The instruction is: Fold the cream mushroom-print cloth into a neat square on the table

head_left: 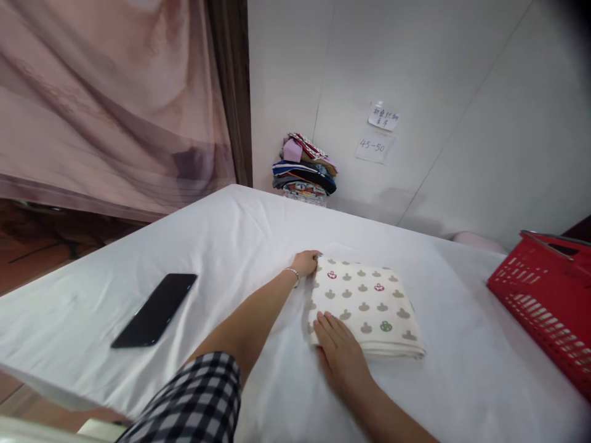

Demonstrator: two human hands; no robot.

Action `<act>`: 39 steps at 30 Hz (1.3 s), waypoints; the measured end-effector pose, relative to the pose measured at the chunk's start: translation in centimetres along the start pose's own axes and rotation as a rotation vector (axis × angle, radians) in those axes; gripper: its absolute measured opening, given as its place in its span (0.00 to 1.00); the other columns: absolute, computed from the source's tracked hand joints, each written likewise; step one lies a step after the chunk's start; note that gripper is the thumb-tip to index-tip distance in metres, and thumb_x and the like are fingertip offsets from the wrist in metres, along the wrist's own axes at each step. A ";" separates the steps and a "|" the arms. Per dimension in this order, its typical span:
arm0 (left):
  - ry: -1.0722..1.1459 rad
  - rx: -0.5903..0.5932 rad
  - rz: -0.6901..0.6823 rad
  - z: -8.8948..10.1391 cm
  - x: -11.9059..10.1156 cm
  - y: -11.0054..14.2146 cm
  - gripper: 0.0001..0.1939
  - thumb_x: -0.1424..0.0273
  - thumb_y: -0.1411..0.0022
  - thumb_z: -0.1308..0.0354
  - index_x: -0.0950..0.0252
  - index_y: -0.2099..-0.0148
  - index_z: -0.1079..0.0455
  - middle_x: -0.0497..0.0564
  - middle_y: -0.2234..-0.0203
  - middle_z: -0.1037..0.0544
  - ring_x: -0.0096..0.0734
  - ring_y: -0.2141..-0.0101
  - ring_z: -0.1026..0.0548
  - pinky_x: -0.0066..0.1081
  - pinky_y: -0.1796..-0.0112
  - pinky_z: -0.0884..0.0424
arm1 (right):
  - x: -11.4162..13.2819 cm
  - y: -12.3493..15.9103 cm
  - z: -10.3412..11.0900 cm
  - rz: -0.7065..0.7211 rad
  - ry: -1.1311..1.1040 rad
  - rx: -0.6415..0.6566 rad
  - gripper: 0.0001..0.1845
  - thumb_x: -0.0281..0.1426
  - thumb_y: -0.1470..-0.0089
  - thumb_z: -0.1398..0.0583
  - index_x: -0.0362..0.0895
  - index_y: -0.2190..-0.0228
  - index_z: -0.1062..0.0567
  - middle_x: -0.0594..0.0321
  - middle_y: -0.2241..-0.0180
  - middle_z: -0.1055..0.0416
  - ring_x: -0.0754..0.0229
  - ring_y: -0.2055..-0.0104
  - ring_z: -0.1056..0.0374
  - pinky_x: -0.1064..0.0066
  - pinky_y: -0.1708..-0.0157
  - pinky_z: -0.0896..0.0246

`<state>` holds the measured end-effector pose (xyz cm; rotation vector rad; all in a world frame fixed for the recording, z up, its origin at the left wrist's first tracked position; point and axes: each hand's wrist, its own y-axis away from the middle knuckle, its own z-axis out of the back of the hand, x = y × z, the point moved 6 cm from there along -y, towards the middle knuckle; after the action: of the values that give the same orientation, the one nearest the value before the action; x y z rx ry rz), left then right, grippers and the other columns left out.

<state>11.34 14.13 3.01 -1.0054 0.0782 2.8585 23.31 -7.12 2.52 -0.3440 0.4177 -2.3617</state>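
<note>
A folded white cloth (364,301) printed with grey mushroom shapes, plus a few red and green ones, lies flat on the white-covered table (268,234). At its far left corner is my left hand (305,263), wearing a bracelet, with the fingers closed on the corner; the fingertips are partly hidden. Nearer to me, my right hand (342,358) rests its outstretched fingers flat on the cloth's near left part. The thumb of that hand is at the cloth's edge.
A black phone (156,309) lies on the table to the left. On the right stands a red plastic basket (545,295) with a metal handle. Folded fabrics (305,169) are stacked against the white wall, near two paper notes (375,146). A pink curtain (115,92) hangs at left.
</note>
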 end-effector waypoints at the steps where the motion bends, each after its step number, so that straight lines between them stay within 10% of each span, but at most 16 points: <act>1: 0.003 -0.011 0.018 -0.1 0.1 -0.2 0.19 0.74 0.44 0.48 0.53 0.52 0.27 0.45 0.57 0.22 0.32 0.54 0.27 0.28 0.52 0.37 | 0.0 -0.1 0.0 0.004 0.004 0.002 0.30 0.22 0.48 0.50 0.43 0.42 0.38 0.55 0.43 0.39 0.50 0.40 0.44 0.53 0.45 0.41; 15: 0.016 -0.173 -0.027 2.8 -2.7 5.0 0.21 0.70 0.38 0.53 0.64 0.43 0.35 0.53 0.47 0.30 0.33 0.49 0.32 0.31 0.48 0.39 | 0.2 -0.9 0.8 -0.009 0.022 0.053 0.25 0.24 0.45 0.49 0.38 0.45 0.36 0.52 0.43 0.39 0.51 0.40 0.45 0.56 0.42 0.47; 20: -0.081 -0.126 -0.418 -0.1 -6.4 9.8 0.21 0.61 0.38 0.50 0.60 0.45 0.34 0.53 0.43 0.34 0.37 0.42 0.41 0.41 0.41 0.49 | 0.5 -1.4 1.7 0.001 0.011 0.058 0.26 0.26 0.45 0.46 0.38 0.45 0.38 0.49 0.45 0.37 0.51 0.41 0.45 0.55 0.42 0.50; 29: -0.107 0.031 -0.361 -2.7 -5.3 10.8 0.20 0.61 0.35 0.55 0.56 0.43 0.38 0.49 0.37 0.45 0.39 0.37 0.52 0.52 0.42 0.53 | -0.8 3.1 7.2 0.070 -0.202 0.077 0.18 0.28 0.42 0.48 0.47 0.51 0.30 0.59 0.47 0.33 0.58 0.42 0.42 0.59 0.43 0.51; 34: -0.019 -0.052 -0.299 -1.7 -6.4 13.2 0.18 0.60 0.36 0.54 0.58 0.48 0.32 0.49 0.43 0.34 0.37 0.39 0.46 0.46 0.41 0.51 | -11.4 9.9 12.1 -0.668 -0.527 -0.475 0.13 0.36 0.46 0.44 0.44 0.64 0.23 0.56 0.59 0.25 0.55 0.55 0.30 0.61 0.53 0.38; 39: -0.095 -0.102 -0.494 -2.2 -7.4 17.5 0.22 0.54 0.38 0.51 0.58 0.46 0.33 0.51 0.45 0.32 0.40 0.41 0.43 0.51 0.41 0.56 | -16.2 14.3 10.7 -1.128 -0.880 -0.553 0.18 0.41 0.55 0.39 0.42 0.65 0.25 0.56 0.64 0.24 0.59 0.67 0.29 0.69 0.70 0.34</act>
<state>16.35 -4.10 6.16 -0.7690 -0.2864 2.4667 47.29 -8.22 4.63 -2.2443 0.4875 -2.6498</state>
